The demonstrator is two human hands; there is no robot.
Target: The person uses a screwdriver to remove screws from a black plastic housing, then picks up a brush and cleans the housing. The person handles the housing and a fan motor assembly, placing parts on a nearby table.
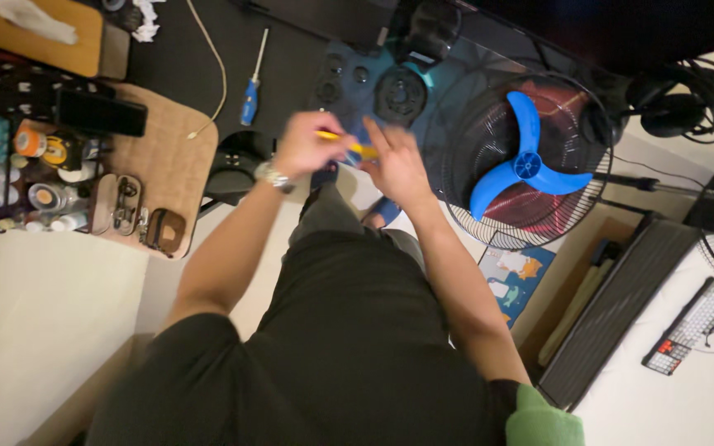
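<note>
A slim yellow-handled tool (349, 145) sits near the top centre of the frame, gripped in the curled fingers of the left hand (307, 144). The right hand (397, 165) meets its tip with fingers loosely extended, just left of the blue three-bladed fan (530, 165) in its black wire cage.

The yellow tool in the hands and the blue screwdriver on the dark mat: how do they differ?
The yellow tool is held between the left hand and the right hand; the blue screwdriver lies untouched on the dark mat. The yellow tool looks blurred and lies roughly level, mostly hidden; the blue screwdriver is sharp, near upright in the picture, fully visible. Both are slim.
</note>
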